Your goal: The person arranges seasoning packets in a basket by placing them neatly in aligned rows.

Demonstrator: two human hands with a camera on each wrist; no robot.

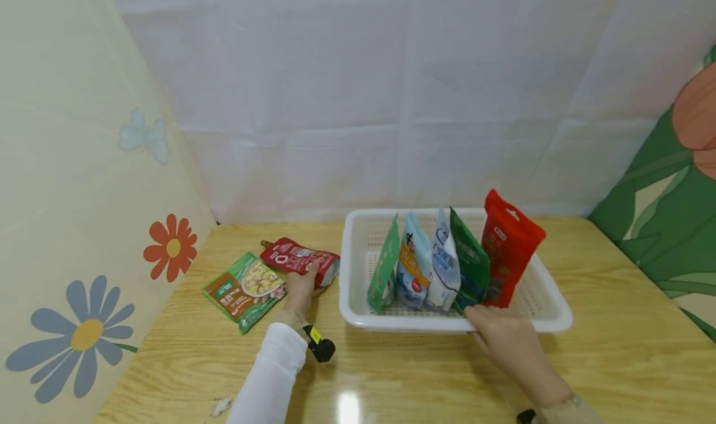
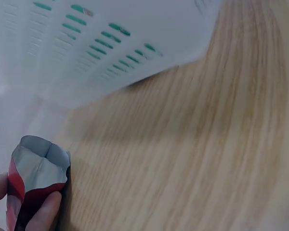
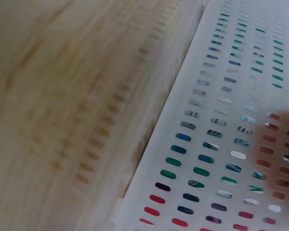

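Note:
My left hand [image 1: 301, 289] pinches the silver bottom end of a red spouted pouch [image 1: 291, 255], which lies on the table left of a white slotted basket [image 1: 386, 322]. In the left wrist view, fingers and thumb sit either side of the pouch's silver base [image 2: 36, 166]. My right hand [image 1: 506, 340] grips the basket's front rim, its fingers hooked over the edge. Upright in the basket stand a light green bag [image 1: 385, 275], a blue-and-orange bag [image 1: 414, 265], a pale blue bag [image 1: 444, 268], a dark green bag [image 1: 470, 256] and a red bag [image 1: 506, 250].
A green-and-brown food packet [image 1: 246, 290] lies flat on the wooden table [image 1: 391, 380], left of my left hand. White sheeting [image 1: 313, 101] hangs behind the table. Flower-printed panels stand at the left and right sides.

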